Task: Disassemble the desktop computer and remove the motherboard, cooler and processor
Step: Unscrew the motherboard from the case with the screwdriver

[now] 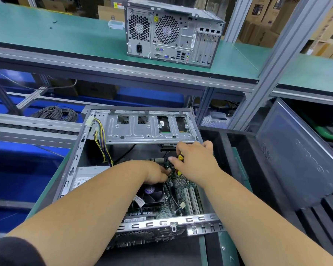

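Green workbench [46, 31] in a warehouse, with a closed tower [171, 33] standing on its upper shelf. Below it, the open desktop case [96, 116] lies on its side, motherboard [173, 206] and cooler fan [152, 194] fitted inside. Both arms reach in. The left hand [158, 174] curls down, pinching something small among cables. The right hand [196, 160] grips a yellow-handled tool [180, 158]. Likely step: freeing connectors or screws; next the board must come loose

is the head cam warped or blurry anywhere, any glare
Head view: wide-angle bend shows in the shelf edge and the post; the open case and both hands, left and right, look sharp; soft glare on the leaning side panel; the board under the hands sits in shadow.
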